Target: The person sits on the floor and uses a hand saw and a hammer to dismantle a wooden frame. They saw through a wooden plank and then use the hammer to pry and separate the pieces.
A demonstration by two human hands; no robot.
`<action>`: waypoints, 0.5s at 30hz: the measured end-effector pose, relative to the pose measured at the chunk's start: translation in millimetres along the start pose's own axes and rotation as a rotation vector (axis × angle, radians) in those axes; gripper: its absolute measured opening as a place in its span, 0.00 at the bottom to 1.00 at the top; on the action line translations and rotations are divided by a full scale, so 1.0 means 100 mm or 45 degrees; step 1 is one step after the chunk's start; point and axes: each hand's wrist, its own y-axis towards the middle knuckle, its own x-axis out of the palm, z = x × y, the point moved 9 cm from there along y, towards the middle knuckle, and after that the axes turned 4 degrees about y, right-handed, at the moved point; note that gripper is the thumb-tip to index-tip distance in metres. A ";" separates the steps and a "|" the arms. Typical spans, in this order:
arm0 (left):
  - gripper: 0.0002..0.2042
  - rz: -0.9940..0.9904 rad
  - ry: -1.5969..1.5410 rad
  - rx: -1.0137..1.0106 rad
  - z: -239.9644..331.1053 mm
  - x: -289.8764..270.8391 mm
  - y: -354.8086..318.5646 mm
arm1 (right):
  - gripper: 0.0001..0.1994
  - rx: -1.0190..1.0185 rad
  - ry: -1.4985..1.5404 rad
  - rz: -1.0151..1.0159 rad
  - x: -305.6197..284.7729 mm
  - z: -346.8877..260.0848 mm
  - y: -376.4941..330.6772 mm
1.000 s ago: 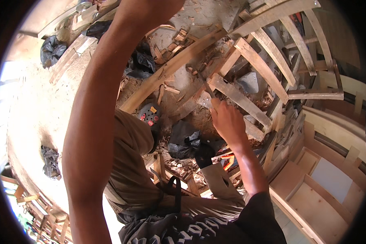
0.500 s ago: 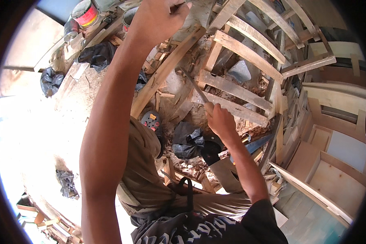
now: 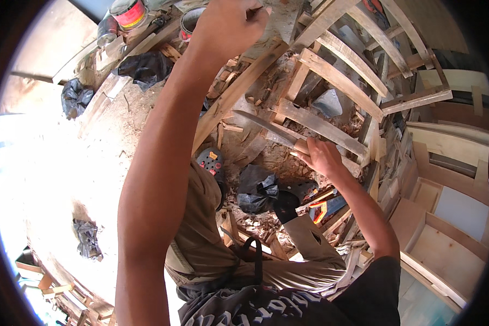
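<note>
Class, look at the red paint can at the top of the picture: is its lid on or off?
On. The red paint can shows a closed, flat metal top among the wood scraps, while the can beside it is open.

We see pale tan wooden slats [image 3: 331, 81] and a grey steel blade [image 3: 266, 126] with a light wooden handle. Our trousers [image 3: 212, 239] are khaki; the shirt [image 3: 266, 309] is dark with grey lettering. One tin [image 3: 129, 12] is red with a yellow band. Bags [image 3: 146, 68] are black, the sandal [image 3: 212, 163] dark grey with red dots.
</note>
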 end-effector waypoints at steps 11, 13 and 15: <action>0.08 0.049 -0.029 -0.007 0.06 -0.04 -0.04 | 0.29 0.797 1.317 0.553 1.30 -0.05 -0.09; 0.07 -0.044 -0.057 -0.054 -0.03 -0.01 -0.05 | 0.29 0.869 1.424 0.498 1.43 -0.12 -0.03; 0.07 -0.081 -0.050 -0.100 -0.05 -0.04 -0.07 | 0.28 0.863 1.524 0.518 1.29 -0.25 -0.02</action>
